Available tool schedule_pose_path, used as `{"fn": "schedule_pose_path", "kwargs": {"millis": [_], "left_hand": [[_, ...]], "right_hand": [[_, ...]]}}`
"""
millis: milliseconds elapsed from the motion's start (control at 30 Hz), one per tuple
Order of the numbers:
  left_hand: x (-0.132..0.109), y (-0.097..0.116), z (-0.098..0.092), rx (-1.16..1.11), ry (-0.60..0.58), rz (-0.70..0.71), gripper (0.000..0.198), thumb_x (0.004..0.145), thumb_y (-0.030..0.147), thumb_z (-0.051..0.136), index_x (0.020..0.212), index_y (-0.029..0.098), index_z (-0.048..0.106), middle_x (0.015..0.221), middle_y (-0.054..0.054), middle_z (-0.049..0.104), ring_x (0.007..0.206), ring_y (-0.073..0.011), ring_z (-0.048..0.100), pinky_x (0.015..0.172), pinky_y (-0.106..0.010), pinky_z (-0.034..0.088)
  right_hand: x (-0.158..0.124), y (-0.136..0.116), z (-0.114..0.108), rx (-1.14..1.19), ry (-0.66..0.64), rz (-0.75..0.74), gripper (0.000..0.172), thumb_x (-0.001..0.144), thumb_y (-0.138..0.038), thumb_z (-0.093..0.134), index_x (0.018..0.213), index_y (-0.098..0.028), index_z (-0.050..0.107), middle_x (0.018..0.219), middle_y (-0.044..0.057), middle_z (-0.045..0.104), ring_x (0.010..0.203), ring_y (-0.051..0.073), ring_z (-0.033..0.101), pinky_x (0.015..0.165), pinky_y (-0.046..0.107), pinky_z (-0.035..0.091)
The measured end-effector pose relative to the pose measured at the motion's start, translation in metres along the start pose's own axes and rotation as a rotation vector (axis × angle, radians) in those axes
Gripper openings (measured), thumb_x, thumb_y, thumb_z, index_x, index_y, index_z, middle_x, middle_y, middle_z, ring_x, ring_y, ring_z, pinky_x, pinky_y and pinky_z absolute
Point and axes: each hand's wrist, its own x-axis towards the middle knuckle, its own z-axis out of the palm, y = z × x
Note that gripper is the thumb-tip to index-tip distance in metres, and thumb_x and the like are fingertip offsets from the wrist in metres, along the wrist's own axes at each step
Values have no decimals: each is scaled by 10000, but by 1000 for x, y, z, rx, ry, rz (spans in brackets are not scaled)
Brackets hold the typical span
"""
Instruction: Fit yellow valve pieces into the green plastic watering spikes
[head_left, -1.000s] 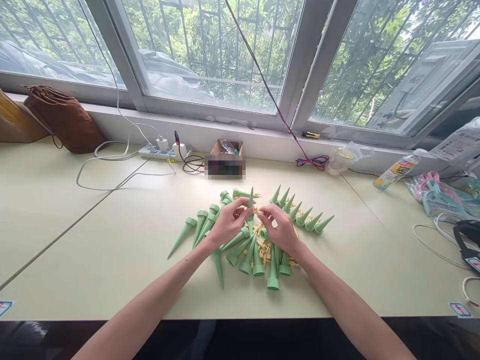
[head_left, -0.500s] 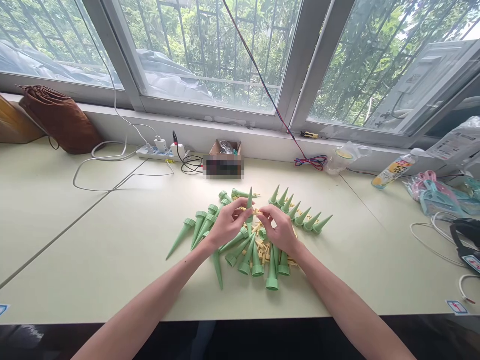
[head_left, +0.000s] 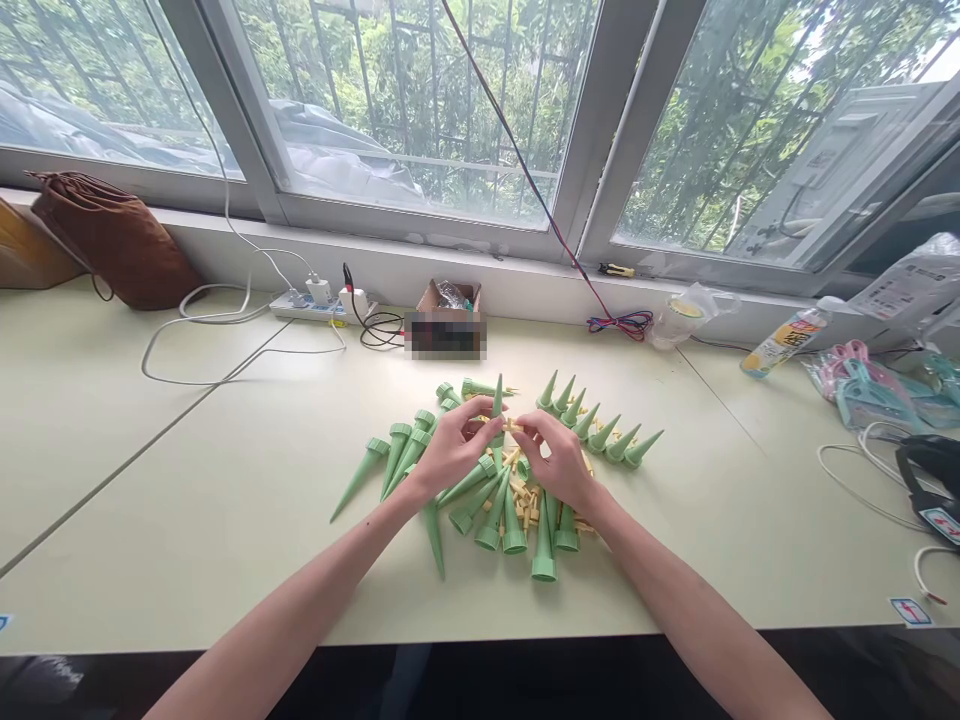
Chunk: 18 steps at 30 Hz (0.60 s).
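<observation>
A heap of green cone spikes [head_left: 517, 510] lies on the pale table [head_left: 225, 500], mixed with small yellow plastic pieces [head_left: 525, 495]. My left hand [head_left: 450, 455] is closed around one green spike [head_left: 496, 400] that points upward. My right hand [head_left: 559, 460] pinches a small yellow piece [head_left: 514, 427] right beside that spike. Both hands hover over the middle of the heap. A tidy row of spikes [head_left: 600, 430] lies to the right of my hands.
A small cardboard box [head_left: 448, 320] stands behind the heap. A power strip [head_left: 315, 305] with white cables and a brown bag [head_left: 112, 240] lie at the back left. A bottle [head_left: 780, 345], plastic bags and cables crowd the right side. Windows run along the back.
My hands stay together over the heap with only slight finger movement. The view has shifted a little.
</observation>
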Motion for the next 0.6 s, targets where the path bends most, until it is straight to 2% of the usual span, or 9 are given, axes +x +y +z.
{"fn": "schedule_pose_path", "kwargs": {"millis": [200, 333, 433, 600], "left_hand": [[0, 0, -1, -2, -34, 21, 255, 895, 354, 601, 1089, 192, 632, 870, -30, 584, 576, -86, 442, 465, -217, 361], [0, 0, 0, 2, -23, 30, 240, 897, 341, 601, 1084, 195, 635, 820, -16, 566, 564, -81, 422, 462, -211, 361], [0, 1, 1, -10, -14, 34, 234, 897, 344, 598, 1069, 190, 637, 859, -27, 576, 576, -81, 440, 461, -206, 372], [0, 1, 1, -39, -20, -13, 251, 889, 358, 611, 1069, 184, 628, 758, -5, 555, 485, -53, 349, 382, -189, 284]], "right_hand": [[0, -1, 0, 3, -8, 31, 117, 987, -273, 479, 963, -203, 570, 797, 26, 590, 660, 139, 538, 613, 275, 489], [1, -2, -1, 2, -6, 38, 133, 989, -271, 474, 924, -199, 566, 777, 22, 583, 643, 135, 521, 598, 269, 464], [0, -2, -1, -1, 6, 30, 136, 989, -267, 476, 911, -198, 565, 759, 18, 576, 631, 134, 517, 592, 269, 457], [0, -2, -1, -3, 32, -2, 74, 976, -232, 502, 967, -201, 569, 800, 24, 597, 656, 136, 540, 611, 274, 475]]}}
